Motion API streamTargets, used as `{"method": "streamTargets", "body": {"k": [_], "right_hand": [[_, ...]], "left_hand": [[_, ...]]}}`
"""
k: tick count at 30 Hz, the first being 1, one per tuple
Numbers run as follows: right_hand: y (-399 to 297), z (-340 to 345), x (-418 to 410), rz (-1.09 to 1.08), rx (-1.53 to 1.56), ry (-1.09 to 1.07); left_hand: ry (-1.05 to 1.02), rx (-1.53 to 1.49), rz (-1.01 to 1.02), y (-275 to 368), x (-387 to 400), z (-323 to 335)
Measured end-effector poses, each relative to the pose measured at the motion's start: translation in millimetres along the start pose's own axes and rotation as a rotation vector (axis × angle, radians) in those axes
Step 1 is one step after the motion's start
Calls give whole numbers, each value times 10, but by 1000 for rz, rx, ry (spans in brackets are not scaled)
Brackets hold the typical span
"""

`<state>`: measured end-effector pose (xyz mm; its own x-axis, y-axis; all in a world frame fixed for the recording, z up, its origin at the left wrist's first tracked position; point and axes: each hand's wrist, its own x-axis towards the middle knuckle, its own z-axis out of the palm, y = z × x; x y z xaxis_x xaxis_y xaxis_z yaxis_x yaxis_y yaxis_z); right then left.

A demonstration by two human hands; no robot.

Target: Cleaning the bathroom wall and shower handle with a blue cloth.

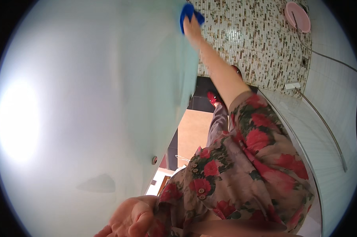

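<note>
My right hand is stretched far out at the top, gripping a blue cloth against a frosted glass panel, close to the panel's edge. The glass fills the left half of the view and shows a bright glare and a faint grey patch. At the bottom left, my left hand is turned palm up with the fingers spread. Nothing is visible in it, though the lower edge of the view cuts off its fingertips. A small round metal fitting sits on the glass above this hand.
Mosaic tile floor lies beyond the dark threshold. A pink basin holds the end of a metal hose. A long-handled tool with a flat white head leans by the pale wall, near a floor drain. My red shoe is on the threshold.
</note>
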<state>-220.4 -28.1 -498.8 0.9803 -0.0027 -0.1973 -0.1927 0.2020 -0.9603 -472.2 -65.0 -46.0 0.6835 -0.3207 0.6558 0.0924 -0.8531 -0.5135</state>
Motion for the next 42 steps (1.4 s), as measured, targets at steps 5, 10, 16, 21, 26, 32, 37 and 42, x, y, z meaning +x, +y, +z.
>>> {"method": "streamTargets", "body": {"k": [5,10,16,21,26,32,37,42], "right_hand": [[1496,-591,-1800,700,-118,58],[814,-207,-3060,1297,316,-139],[994,-225,-1169,986,309,-27],[267,-264,625,417,145,-114],[845,-556,551,128,-300,-88],[1887,-403,-2462,819,-49,-208],[2357,-629,-3043,992,225,-205],[2471,-577,-1162,886,78,-128]], "left_hand": [[64,-120,-93,197,54,295],[30,-57,-66,15,70,164],[41,-115,-153,122,-27,247],[29,-124,-193,257,-20,307],[12,-181,-272,396,-207,396],[-674,-539,-206,1093,-885,949],[-987,-693,-197,1490,-1260,1578],[-1002,-504,-134,1354,-1581,1633]]}}
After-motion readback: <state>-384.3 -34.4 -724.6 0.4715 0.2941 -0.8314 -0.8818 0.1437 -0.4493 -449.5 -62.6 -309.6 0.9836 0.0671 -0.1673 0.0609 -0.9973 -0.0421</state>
